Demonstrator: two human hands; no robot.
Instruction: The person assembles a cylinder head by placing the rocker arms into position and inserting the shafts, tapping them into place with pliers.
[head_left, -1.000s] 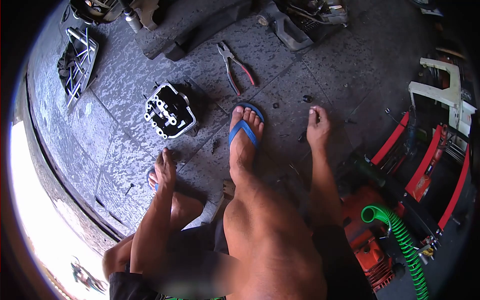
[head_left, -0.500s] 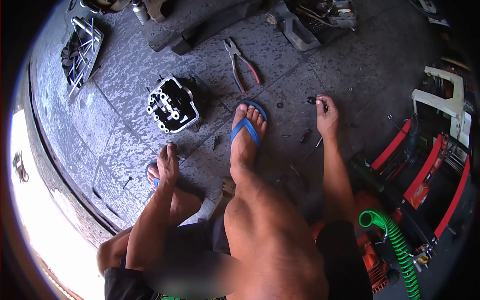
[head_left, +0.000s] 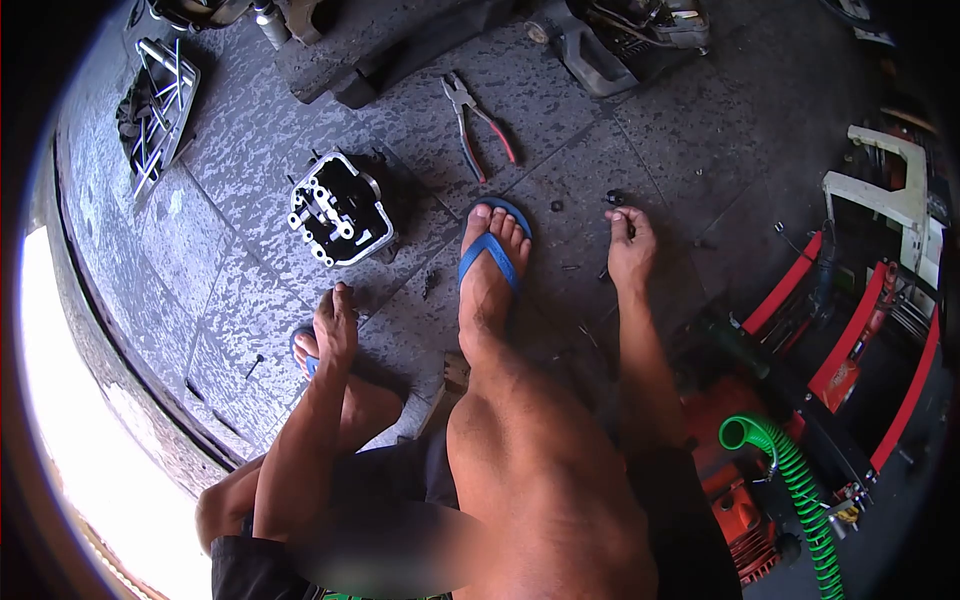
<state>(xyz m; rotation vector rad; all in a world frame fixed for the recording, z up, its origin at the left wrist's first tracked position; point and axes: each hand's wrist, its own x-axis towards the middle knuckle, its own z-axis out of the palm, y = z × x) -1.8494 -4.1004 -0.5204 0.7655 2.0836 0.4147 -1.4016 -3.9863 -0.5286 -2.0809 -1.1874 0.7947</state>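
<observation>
My right hand (head_left: 632, 243) is low over the floor at centre right, thumb and fingers pinched at a small black cylindrical part (head_left: 614, 198) by their tips. Its exact kind is too small to tell. Close to my left foot is my left hand (head_left: 336, 325), fingers curled together; what they hold, if anything, is hidden. Beyond it sits a cylinder head (head_left: 341, 212), its open side showing dark, oily insides. Pliers with red-lined handles (head_left: 476, 130) lie open past my right foot. A small dark nut-like piece (head_left: 557, 206) rests between that foot and my right hand.
Red-and-white metal frames (head_left: 840, 330) stand at right, near a coiled green hose (head_left: 790, 490). A tray of metal rods (head_left: 160, 115) lies far left. Dark vehicle parts (head_left: 400, 50) line the back. A loose bolt (head_left: 255, 366) lies left of my left foot.
My right hand has moved a little left and slightly down, with the black part now just past its fingertips. My left hand stays almost still. The view has shifted slightly.
</observation>
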